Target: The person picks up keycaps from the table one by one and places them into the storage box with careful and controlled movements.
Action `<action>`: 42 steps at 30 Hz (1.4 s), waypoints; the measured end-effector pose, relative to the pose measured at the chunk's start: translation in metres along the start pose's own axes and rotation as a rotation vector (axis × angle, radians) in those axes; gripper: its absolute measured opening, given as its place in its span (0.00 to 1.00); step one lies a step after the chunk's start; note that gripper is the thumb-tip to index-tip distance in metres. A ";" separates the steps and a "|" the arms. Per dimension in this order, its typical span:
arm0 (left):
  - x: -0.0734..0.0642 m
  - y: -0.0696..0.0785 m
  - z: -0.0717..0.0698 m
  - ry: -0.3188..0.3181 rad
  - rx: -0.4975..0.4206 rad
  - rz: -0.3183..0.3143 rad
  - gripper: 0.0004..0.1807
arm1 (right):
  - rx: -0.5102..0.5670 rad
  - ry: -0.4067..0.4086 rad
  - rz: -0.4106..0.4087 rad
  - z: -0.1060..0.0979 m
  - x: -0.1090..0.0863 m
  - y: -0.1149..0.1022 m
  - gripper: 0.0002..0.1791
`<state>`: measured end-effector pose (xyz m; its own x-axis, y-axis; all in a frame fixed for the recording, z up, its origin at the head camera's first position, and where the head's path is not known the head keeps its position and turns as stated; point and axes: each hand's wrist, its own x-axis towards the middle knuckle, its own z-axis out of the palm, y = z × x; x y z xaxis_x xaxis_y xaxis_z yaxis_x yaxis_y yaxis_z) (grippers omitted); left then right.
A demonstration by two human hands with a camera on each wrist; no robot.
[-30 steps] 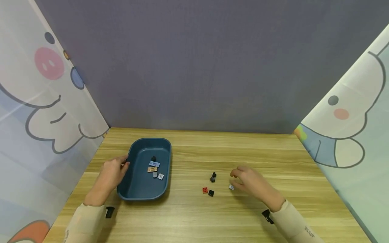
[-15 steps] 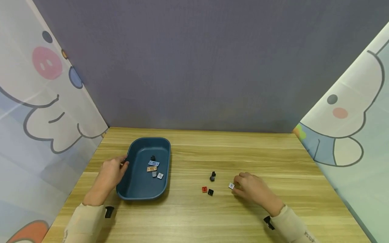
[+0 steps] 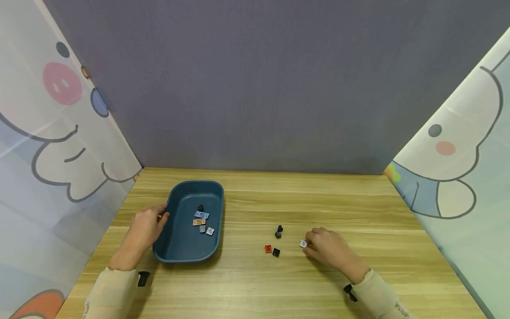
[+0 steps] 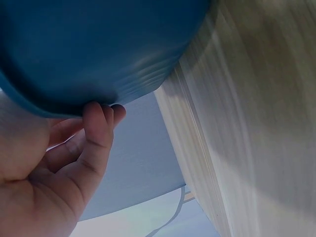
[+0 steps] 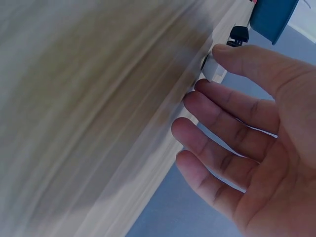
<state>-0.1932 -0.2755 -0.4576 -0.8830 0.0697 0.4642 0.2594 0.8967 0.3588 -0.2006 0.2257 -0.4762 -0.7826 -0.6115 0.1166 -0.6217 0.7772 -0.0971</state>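
Observation:
On the left of the table, my left hand (image 3: 149,227) holds the side rim of a dark blue tray (image 3: 159,250); in the left wrist view its fingertips (image 4: 97,116) meet the tray's edge. In the tray lie a black piece (image 3: 200,207), a blue printed tile (image 3: 201,215), an orange printed tile (image 3: 199,222), a grey square (image 3: 202,229) and a white printed square (image 3: 210,231). To the right, my right hand (image 3: 328,249) pinches a small white printed tile (image 3: 303,243) at the tabletop between thumb and index finger. The other fingers are loosely bent.
Between tray and right hand lie a red square piece (image 3: 268,249), a black square piece (image 3: 276,252) and a black-and-grey piece (image 3: 278,232). A grey panel (image 3: 255,88) stands behind the wooden table (image 3: 247,292), with cartoon-printed sheets at both sides.
My right hand has drawn slightly right and down to the white tile, whose printed face now shows more fully. My left hand stays on the tray rim.

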 end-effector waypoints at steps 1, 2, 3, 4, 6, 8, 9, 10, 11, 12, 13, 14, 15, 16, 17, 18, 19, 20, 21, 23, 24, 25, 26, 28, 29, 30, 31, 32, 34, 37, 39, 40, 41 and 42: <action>0.000 0.000 0.000 0.001 0.000 0.001 0.14 | -0.004 0.001 -0.001 0.000 0.000 0.000 0.08; 0.000 0.000 0.000 -0.001 -0.001 -0.001 0.14 | -0.009 0.002 -0.002 0.000 0.000 0.000 0.08; 0.000 0.000 0.000 -0.005 -0.003 -0.004 0.14 | -0.011 0.002 -0.002 0.000 0.000 0.000 0.08; 0.000 0.000 0.000 -0.010 -0.005 -0.007 0.14 | -0.011 0.000 -0.001 0.000 0.000 0.000 0.08; 0.001 -0.001 0.000 -0.022 -0.008 -0.014 0.14 | -0.008 -0.001 0.001 -0.001 0.001 0.001 0.08; 0.001 -0.001 0.000 -0.031 -0.009 -0.020 0.14 | -0.003 -0.002 0.004 -0.002 0.002 0.001 0.08; 0.001 -0.001 0.000 -0.034 -0.010 -0.021 0.14 | 0.000 -0.002 0.006 -0.003 0.002 0.001 0.08; 0.001 -0.001 0.000 -0.035 -0.009 -0.022 0.14 | 0.002 0.004 0.001 -0.004 0.003 0.001 0.08; 0.000 -0.001 0.000 -0.035 -0.009 -0.022 0.14 | 0.002 0.009 -0.004 -0.005 0.005 0.000 0.08; 0.000 -0.001 0.000 -0.035 -0.008 -0.022 0.14 | 0.001 0.013 -0.009 -0.006 0.006 0.000 0.08; 0.000 -0.001 0.000 -0.034 -0.006 -0.021 0.14 | -0.001 0.021 -0.017 -0.007 0.008 -0.001 0.08; 0.000 -0.001 -0.001 -0.033 -0.005 -0.021 0.14 | -0.004 0.030 -0.027 -0.008 0.011 -0.001 0.08; -0.001 -0.001 -0.001 -0.032 -0.004 -0.021 0.14 | -0.007 0.043 -0.040 -0.009 0.014 -0.002 0.08; -0.001 -0.001 -0.001 -0.032 -0.004 -0.022 0.14 | -0.012 0.054 -0.052 -0.010 0.017 -0.003 0.08; -0.001 -0.001 -0.001 -0.032 -0.003 -0.022 0.14 | -0.019 0.063 -0.061 -0.011 0.021 -0.004 0.08; -0.001 -0.001 0.000 -0.032 -0.001 -0.023 0.14 | -0.023 0.074 -0.072 -0.013 0.025 -0.005 0.07; -0.001 -0.001 0.000 -0.032 0.000 -0.022 0.14 | -0.030 0.085 -0.083 -0.014 0.029 -0.006 0.08; -0.001 -0.001 0.000 -0.032 0.000 -0.021 0.14 | -0.037 0.092 -0.091 -0.016 0.033 -0.008 0.08; 0.000 -0.001 0.000 -0.032 0.001 -0.020 0.14 | -0.041 0.097 -0.099 -0.018 0.037 -0.010 0.09; 0.000 -0.001 0.001 -0.029 0.002 -0.017 0.14 | -0.042 0.106 -0.113 -0.023 0.047 -0.014 0.09; 0.000 -0.001 0.001 -0.028 0.002 -0.017 0.14 | -0.041 0.109 -0.117 -0.025 0.052 -0.016 0.09; 0.000 -0.001 0.001 -0.028 0.002 -0.016 0.14 | -0.036 0.109 -0.119 -0.028 0.058 -0.019 0.10; 0.000 -0.001 0.001 -0.028 0.001 -0.017 0.14 | -0.033 0.110 -0.125 -0.030 0.064 -0.021 0.09; 0.000 -0.001 0.000 -0.029 0.002 -0.021 0.14 | -0.018 0.108 -0.135 -0.034 0.076 -0.026 0.09; 0.000 -0.001 0.000 -0.030 0.002 -0.023 0.14 | -0.005 0.103 -0.138 -0.037 0.083 -0.029 0.09; 0.000 -0.001 0.000 -0.030 0.002 -0.024 0.14 | 0.006 0.096 -0.141 -0.039 0.089 -0.033 0.09; 0.000 -0.001 0.000 -0.031 0.001 -0.025 0.14 | 0.014 0.086 -0.144 -0.041 0.096 -0.036 0.09; 0.000 -0.001 0.000 -0.031 0.001 -0.025 0.15 | 0.022 0.076 -0.151 -0.043 0.103 -0.040 0.09; -0.001 0.000 0.000 -0.031 0.000 -0.023 0.15 | 0.044 0.058 -0.154 -0.047 0.116 -0.048 0.10; 0.000 0.000 0.000 -0.031 -0.002 -0.023 0.15 | 0.065 0.032 -0.160 -0.052 0.137 -0.061 0.11; -0.001 0.000 0.000 -0.032 -0.002 -0.026 0.15 | 0.077 0.021 -0.163 -0.053 0.150 -0.069 0.11; -0.001 0.001 -0.001 -0.035 -0.004 -0.030 0.15 | 0.085 0.014 -0.163 -0.054 0.156 -0.073 0.11; -0.001 0.001 -0.001 -0.034 -0.004 -0.031 0.15 | 0.090 0.011 -0.162 -0.054 0.163 -0.077 0.11; -0.001 0.001 -0.001 -0.035 -0.003 -0.032 0.15 | 0.093 0.008 -0.162 -0.054 0.169 -0.081 0.11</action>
<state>-0.1919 -0.2752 -0.4573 -0.9038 0.0565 0.4242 0.2324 0.8972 0.3756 -0.2813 0.0676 -0.3955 -0.6718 -0.7261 0.1462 -0.7402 0.6511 -0.1677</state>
